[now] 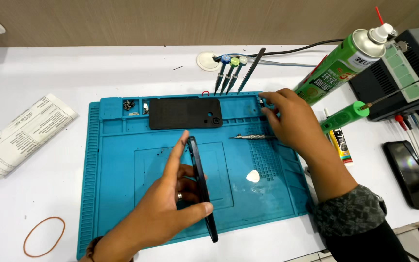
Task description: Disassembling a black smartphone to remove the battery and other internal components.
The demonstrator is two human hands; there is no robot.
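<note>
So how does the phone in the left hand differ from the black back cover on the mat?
The phone is held on edge in the left hand, tilted, showing only its thin side; the back cover lies flat on the blue mat, untouched, its whole broad face showing. The phone sits near the mat's front, the back cover along its far edge. Both are black and similar in length.
</note>
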